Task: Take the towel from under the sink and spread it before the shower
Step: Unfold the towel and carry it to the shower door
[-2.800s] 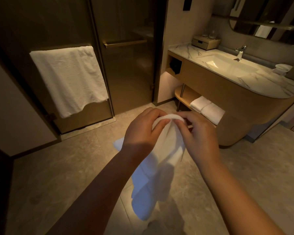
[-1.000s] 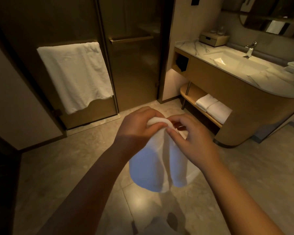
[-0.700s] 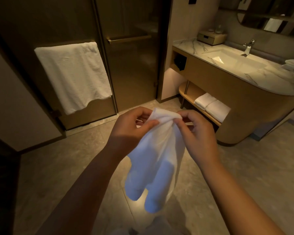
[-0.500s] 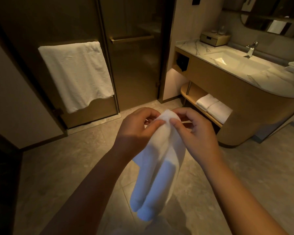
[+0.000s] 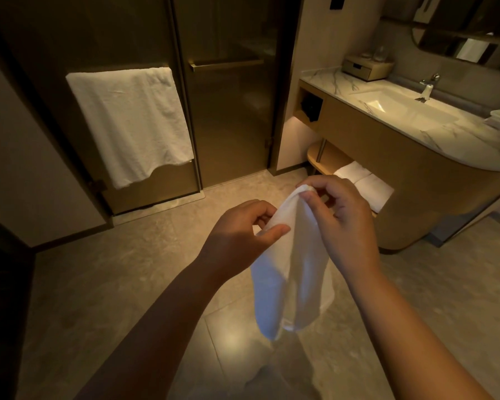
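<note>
Shower doors (image 5: 231, 116) stand at twelve o'clock, sink (image 5: 399, 108) at two. Towel (image 5: 292, 272) hangs bunched mid-frame above the floor (image 5: 98, 284), right hand (image 5: 347, 223) pinching its top corner, left hand (image 5: 237, 238) pinching its edge at eight o'clock of that.

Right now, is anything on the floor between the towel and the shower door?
Nothing visible is. The left hand and right hand pinch the towel in the air, and the floor from there to the shower door shows nothing lying on it.
</note>
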Demonstrator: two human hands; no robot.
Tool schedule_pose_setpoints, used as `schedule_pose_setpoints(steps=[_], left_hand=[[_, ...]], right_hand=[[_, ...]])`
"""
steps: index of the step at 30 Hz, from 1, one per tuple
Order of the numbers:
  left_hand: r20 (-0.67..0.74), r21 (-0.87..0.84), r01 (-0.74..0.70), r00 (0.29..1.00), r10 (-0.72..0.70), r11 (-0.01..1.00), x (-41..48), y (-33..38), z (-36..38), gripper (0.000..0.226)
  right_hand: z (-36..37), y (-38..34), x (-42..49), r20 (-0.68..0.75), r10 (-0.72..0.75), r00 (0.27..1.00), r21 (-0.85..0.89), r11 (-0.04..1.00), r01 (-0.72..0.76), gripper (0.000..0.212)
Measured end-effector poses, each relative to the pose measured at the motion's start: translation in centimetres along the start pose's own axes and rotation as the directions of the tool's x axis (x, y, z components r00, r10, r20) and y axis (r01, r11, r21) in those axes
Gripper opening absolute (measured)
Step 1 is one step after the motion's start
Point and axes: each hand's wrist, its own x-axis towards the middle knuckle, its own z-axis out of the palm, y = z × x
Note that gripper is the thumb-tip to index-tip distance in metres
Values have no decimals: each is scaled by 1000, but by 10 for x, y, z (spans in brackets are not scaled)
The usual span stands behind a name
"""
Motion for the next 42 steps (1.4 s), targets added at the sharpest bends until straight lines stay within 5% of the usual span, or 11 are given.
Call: schedule_pose_setpoints(steps=[11,21,26,30,35,42], left_hand=[[67,152,79,994,-90,985,-13,-23,27,18],[-114,5,88,990,-87,996,-10,-20,3,5],[-160,68,59,986,-48,996,-7,-14,-6,6],[-123,131,17,992,-1,991,-6,-8,-5,7],[-90,128,7,996,5,992,-6,-3,-4,10],[-114,86,-5,993,15,996,-6,0,-12,10]], right_hand=[[-11,-1,12,-132,41,990,103,994,-27,13],[-23,13,6,-230,179,957,142,979,-149,12],[-26,17,3,-127,180,976,-21,983,-184,22],[-22,8,-5,94,72,993,-258,965,-45,34],[-5,-12,-18,293,27,956,-349,934,80,52],[3,-6,-22,227,-10,974,-384,918,99,16]])
